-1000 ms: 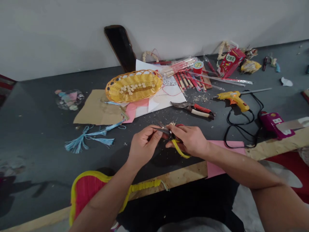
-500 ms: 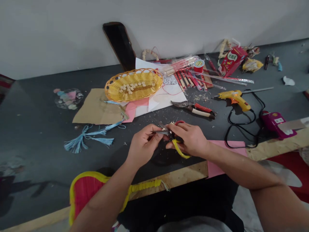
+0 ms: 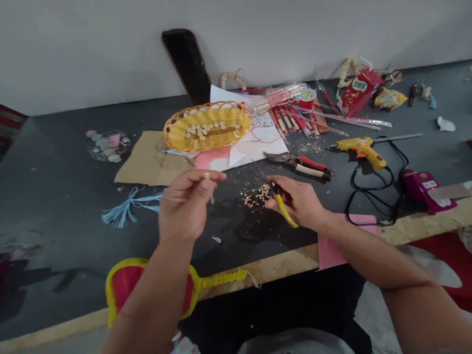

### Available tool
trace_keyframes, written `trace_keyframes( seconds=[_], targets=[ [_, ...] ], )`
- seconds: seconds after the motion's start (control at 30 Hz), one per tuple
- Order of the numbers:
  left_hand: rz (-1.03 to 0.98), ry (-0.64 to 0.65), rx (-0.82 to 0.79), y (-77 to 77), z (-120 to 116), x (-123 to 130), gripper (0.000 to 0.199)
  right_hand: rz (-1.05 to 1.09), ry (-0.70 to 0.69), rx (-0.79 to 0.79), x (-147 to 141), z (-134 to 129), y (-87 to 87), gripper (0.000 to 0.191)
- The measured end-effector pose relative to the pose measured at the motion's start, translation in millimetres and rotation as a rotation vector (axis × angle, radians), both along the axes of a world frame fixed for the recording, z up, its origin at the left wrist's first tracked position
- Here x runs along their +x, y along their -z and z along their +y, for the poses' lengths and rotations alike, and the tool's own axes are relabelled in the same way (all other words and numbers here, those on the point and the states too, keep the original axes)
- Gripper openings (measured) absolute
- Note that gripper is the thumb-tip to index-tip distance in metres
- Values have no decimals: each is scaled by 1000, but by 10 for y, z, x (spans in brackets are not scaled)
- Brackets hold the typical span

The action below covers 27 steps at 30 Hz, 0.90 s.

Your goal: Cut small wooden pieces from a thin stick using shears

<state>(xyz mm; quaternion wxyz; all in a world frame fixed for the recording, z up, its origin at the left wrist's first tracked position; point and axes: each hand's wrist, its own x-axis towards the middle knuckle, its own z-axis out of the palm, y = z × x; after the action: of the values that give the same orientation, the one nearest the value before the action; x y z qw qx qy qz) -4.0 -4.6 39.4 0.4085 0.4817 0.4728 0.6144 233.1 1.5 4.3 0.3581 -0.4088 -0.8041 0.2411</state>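
Observation:
My left hand (image 3: pixel 186 204) is raised above the table's middle, thumb and forefinger pinching a small pale stick (image 3: pixel 207 176). Its exact kind is too small to make out. Scissors (image 3: pixel 285 211) with a yellow-wrapped handle loop are in my right hand (image 3: pixel 300 201), their blades pointing up and left, partly blurred. Under the blades lies a heap of small pale cut bits (image 3: pixel 257 195), with crumbs scattered round it. Behind my left hand, a yellow woven basket (image 3: pixel 177 140) holds several pale flower-like pieces (image 3: pixel 202 130).
Pruning shears (image 3: pixel 311 168) lie beyond my right hand; a yellow glue gun (image 3: pixel 363 150) with a black cord is farther right. Blue tassels (image 3: pixel 127 209) lie left on the dark table (image 3: pixel 66 206). A red fan with yellow edging (image 3: pixel 127 285) is at the front edge, under my left forearm.
My left hand has moved left and up, away from the scissors, with the small pale stick in its pinch. My right hand has shifted slightly right with the scissors, uncovering the heap of bits.

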Motion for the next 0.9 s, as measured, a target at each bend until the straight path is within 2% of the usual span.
trace_keyframes(
  seconds=[0.07,0.13,0.4,0.53,0.67,0.73,0.8,0.9],
  targets=[
    [-170,-41,98,-44,71,-88,21,22,37,-16,17,28,-4,54],
    [-211,-20,59,-67,121,-144,19,32,56,-38,21,45,-3,55],
    [-6,115,-9,66,109,-146,25,-5,77,-100,14,52,0,53],
    [-24,240,-12,83,66,-156,35,-17,71,-78,22,63,24,52],
    [-44,261,-113,93,61,-111,21,-12,85,-68,29,72,32,50],
    [-21,305,-182,98,48,-73,21,0,89,-106,37,73,26,52],
    [-5,388,-235,91,20,-35,28,22,115,-164,47,72,25,59],
    [18,524,-312,56,-37,16,63,72,162,-201,64,70,45,74]
  ],
)
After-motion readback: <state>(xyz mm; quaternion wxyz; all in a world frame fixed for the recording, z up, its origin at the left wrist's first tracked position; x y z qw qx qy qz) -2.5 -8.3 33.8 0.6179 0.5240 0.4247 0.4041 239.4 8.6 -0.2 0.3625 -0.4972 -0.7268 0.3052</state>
